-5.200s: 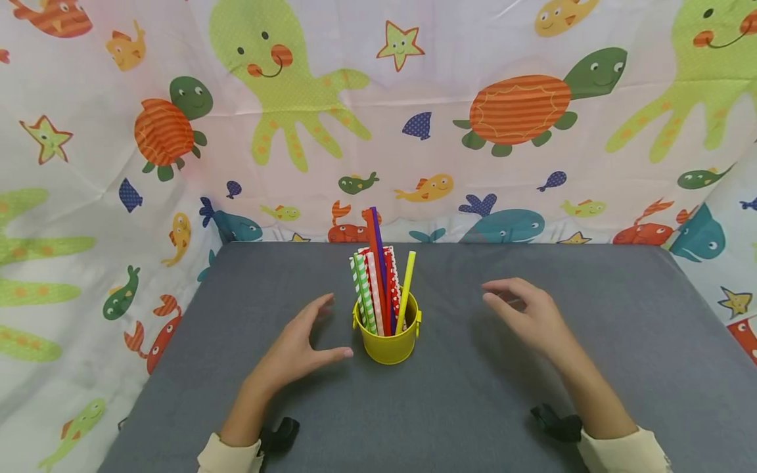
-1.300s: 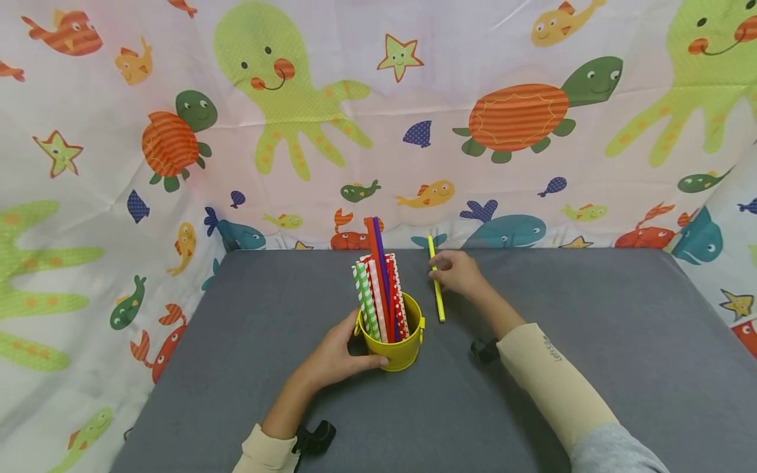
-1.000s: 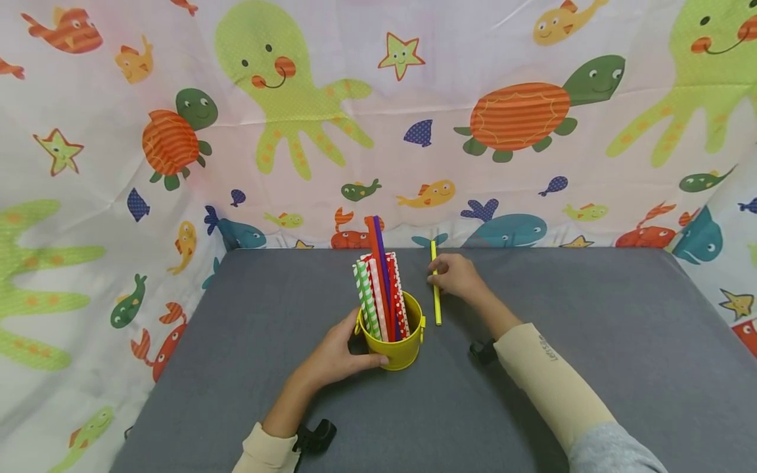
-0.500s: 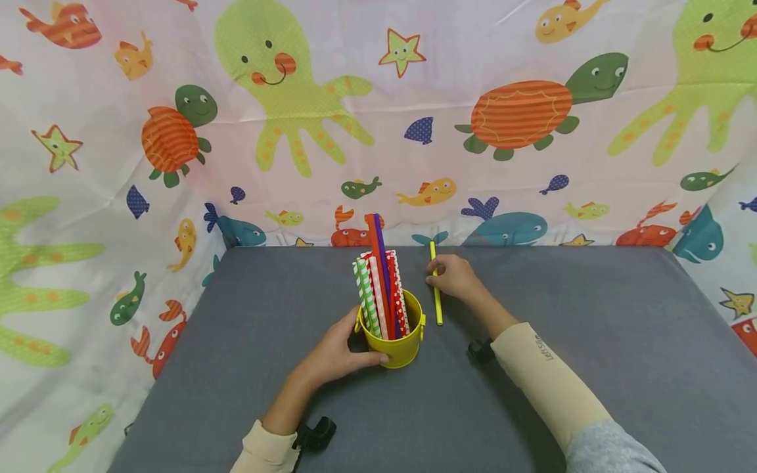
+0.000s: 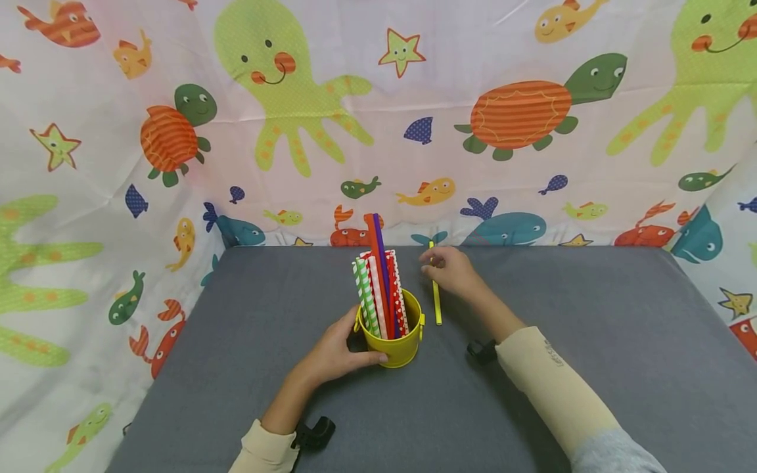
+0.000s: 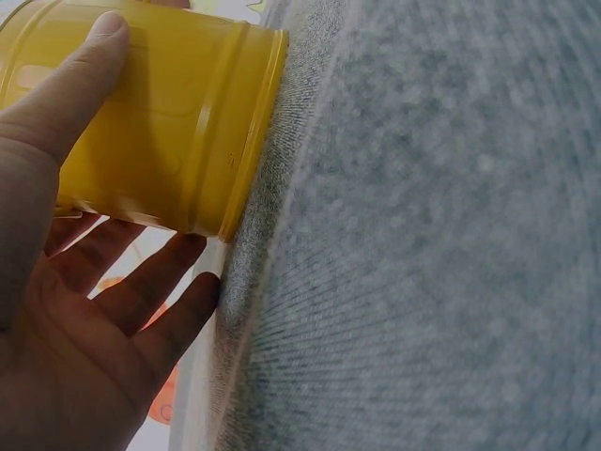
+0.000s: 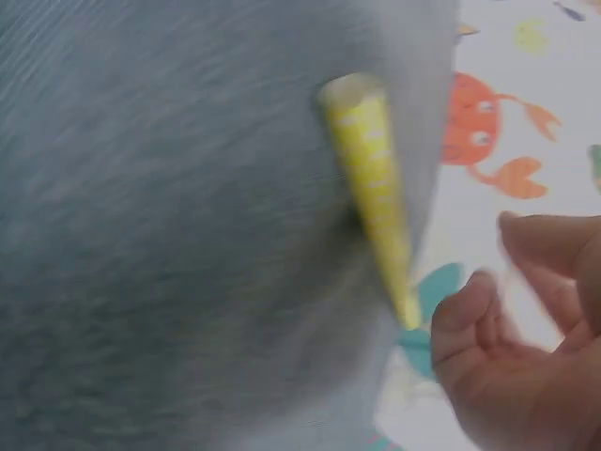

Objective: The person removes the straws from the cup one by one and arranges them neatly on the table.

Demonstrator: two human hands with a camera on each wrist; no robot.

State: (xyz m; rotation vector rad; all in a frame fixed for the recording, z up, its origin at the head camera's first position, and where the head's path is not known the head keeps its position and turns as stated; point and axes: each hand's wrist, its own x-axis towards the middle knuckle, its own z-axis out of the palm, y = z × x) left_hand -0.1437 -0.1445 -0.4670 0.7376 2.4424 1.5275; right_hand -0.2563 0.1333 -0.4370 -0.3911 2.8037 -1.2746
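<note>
Your right hand (image 5: 454, 270) is loose above one yellow straw (image 5: 437, 305), while your left hand (image 5: 334, 356) holds the yellow bucket (image 5: 395, 353).

This straw lies on the grey table (image 5: 591, 355), just to the right of the bucket; in the right wrist view your right thumb and fingers are parted and pinch nothing. Your left thumb is on the near side of the bucket and your fingers are around its far side. As far as I can judge, one straw is out and laid down; the others remain inside, leaning: green-striped straws (image 5: 367, 302), red dotted straws (image 5: 399, 295), a long orange-red stick (image 5: 374, 238) and a long purple stick (image 5: 381, 242). Behind the table hangs a cloth (image 5: 437, 39) with sea animals.
</note>
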